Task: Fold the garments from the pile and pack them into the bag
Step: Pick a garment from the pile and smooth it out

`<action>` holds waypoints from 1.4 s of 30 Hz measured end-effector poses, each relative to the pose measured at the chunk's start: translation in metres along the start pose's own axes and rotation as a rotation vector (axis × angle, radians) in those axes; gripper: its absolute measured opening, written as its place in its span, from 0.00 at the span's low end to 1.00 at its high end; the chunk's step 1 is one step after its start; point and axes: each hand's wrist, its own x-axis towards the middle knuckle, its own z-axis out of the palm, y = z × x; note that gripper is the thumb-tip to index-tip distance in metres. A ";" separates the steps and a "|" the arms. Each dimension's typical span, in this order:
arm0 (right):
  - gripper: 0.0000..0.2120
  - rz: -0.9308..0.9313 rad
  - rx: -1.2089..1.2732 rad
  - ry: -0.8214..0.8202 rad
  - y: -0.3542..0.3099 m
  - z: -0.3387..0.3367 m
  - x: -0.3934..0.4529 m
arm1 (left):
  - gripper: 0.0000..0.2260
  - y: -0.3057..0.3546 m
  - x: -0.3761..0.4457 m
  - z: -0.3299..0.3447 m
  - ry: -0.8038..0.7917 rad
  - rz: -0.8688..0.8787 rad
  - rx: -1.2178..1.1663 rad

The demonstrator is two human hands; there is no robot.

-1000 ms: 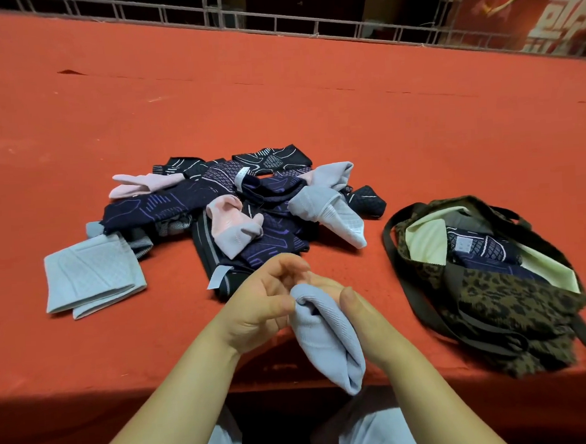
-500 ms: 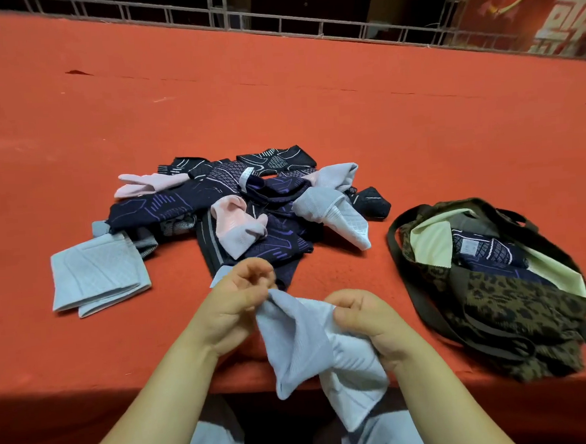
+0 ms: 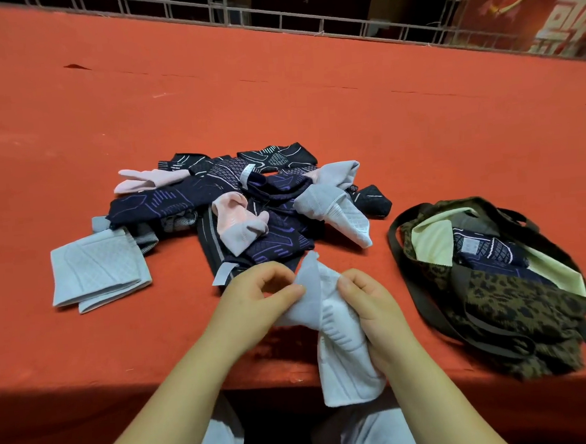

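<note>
Both hands hold a pale grey sock-like garment over the table's near edge. My left hand pinches its upper left part. My right hand grips its right side, and the lower end hangs down past the edge. Just behind the hands lies the pile of garments, dark navy patterned pieces mixed with pink and grey ones. The leopard-print bag lies open at the right, with a dark patterned garment inside against its pale lining.
A folded light grey garment lies to the left of the pile. The red cloth-covered table stretches far back to a metal railing. My pale trousers show below the table edge.
The grey garment was bunched between both hands, then spread apart; now the hands are higher and closer together, with the garment twisted and hanging from the right hand.
</note>
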 end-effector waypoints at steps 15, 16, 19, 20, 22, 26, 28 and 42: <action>0.12 -0.026 0.098 0.035 -0.002 0.018 -0.006 | 0.10 -0.015 -0.007 0.018 0.060 0.093 -0.088; 0.13 -0.016 0.130 0.031 -0.002 0.017 -0.005 | 0.09 -0.015 -0.006 0.018 0.068 0.104 -0.080; 0.12 -0.008 0.152 0.023 -0.002 0.013 -0.004 | 0.06 -0.014 -0.006 0.020 0.087 0.167 -0.009; 0.10 -0.006 0.155 0.017 -0.001 0.013 -0.005 | 0.06 -0.014 -0.006 0.021 0.099 0.183 0.012; 0.09 0.001 0.172 0.007 0.002 0.014 -0.005 | 0.07 -0.016 -0.007 0.025 0.134 0.170 0.034; 0.23 -0.005 0.224 -0.045 0.005 0.016 -0.006 | 0.10 -0.019 -0.009 0.028 0.189 0.111 -0.009; 0.29 0.003 0.261 -0.063 0.006 0.017 -0.006 | 0.07 -0.020 -0.007 0.025 0.188 0.147 -0.001; 0.17 0.002 0.079 0.058 -0.005 -0.008 0.001 | 0.16 -0.009 0.003 -0.005 0.072 -0.401 -0.882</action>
